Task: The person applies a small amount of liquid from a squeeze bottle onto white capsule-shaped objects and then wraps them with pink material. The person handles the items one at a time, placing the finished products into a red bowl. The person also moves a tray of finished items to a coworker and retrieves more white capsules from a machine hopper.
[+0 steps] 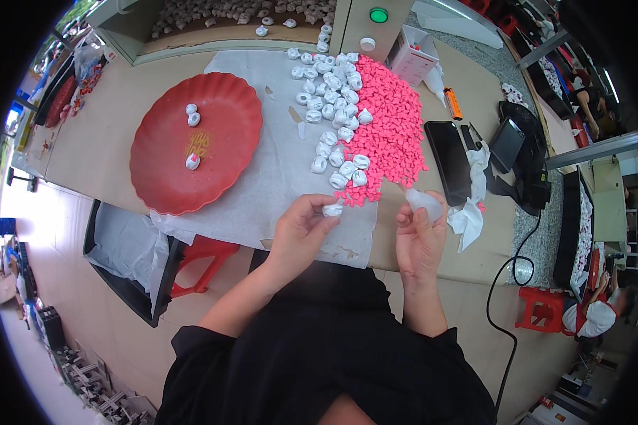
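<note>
Between the thumb and fingers of my left hand (294,237) is a small white rounded piece (332,210), at the near end of the scattered pieces. My right hand (420,244) is closed around a translucent white squeeze bottle (424,204), tilted with its narrow end toward the upper left. Just beyond my hands spreads a thick layer of small bright pink pieces (390,113). Along its left side lie several loose white rounded pieces (329,92) with dark marks. A red scalloped plate (227,106) to the left holds three such pieces, one showing some pink.
White paper (283,156) covers the middle of the table. On the right lie a black phone (446,163), an orange item (453,104), crumpled tissue (466,223) and a dark cabled device (532,156). A box with a green button (378,15) stands at the back; a black tray (145,269) is lower left.
</note>
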{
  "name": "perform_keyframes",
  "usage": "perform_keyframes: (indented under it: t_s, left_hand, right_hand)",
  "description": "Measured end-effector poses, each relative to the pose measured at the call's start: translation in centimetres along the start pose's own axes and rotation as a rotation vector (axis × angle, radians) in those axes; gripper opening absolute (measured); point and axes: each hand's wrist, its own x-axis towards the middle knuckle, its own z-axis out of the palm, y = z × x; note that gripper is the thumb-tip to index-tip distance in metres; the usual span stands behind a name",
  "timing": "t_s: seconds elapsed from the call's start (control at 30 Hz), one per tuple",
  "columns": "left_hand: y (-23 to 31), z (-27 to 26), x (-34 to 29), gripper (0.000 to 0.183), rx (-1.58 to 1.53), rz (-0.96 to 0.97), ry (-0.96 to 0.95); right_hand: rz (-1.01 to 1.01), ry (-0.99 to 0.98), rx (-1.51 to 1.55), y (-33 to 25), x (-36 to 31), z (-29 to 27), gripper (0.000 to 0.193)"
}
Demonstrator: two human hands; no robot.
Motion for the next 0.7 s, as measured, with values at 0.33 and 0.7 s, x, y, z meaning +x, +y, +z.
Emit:
perform_keyframes:
  t_s: [0.33, 0.7]
  left_hand:
    - [2.1, -0.2, -1.1, 0.022, -0.176, -0.115, -0.014]
    - [0.1, -1.7, 0.4, 0.026, -0.444, -0.045, 0.21]
  right_hand:
    - [0.272, -0.111, -0.24, -2.5, 1.7, -1.2, 0.033]
    - [-0.204, -0.446, -1.125, -0.5, 2.6, 0.8, 0.011]
